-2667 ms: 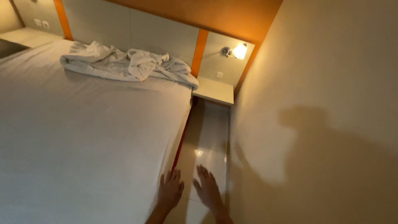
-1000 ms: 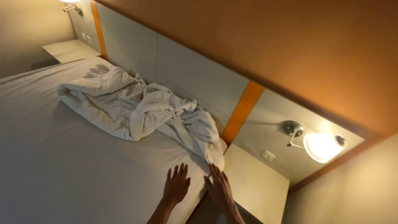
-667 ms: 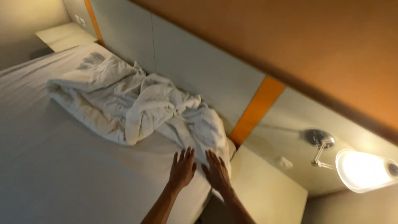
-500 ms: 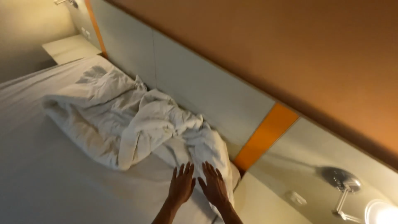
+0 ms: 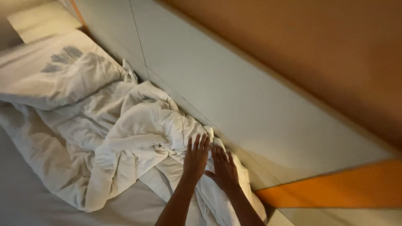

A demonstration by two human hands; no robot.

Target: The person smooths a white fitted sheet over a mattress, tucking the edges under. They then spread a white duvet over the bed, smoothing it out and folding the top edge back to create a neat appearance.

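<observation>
A crumpled white duvet point(image 5: 109, 138) lies bunched along the head of the bed, against the pale headboard panel point(image 5: 234, 92). My left hand point(image 5: 196, 158) rests flat on its right-hand folds, fingers spread. Beside it my right hand point(image 5: 224, 167) lies open on the same cloth, near the duvet's right end. Neither hand grips anything. A white pillow point(image 5: 54, 75) with a faint grey leaf print sits at the upper left, partly under the duvet.
The white bed sheet point(image 5: 21, 205) shows at the lower left. An orange strip point(image 5: 335, 188) runs along the headboard at the lower right, with brown wall above. A pale bedside shelf point(image 5: 42, 19) is at the top left.
The view has moved in along the bed toward the headboard. Both hands have gone from hovering over the sheet edge to resting on the duvet's right end. The wall lamp has left the view.
</observation>
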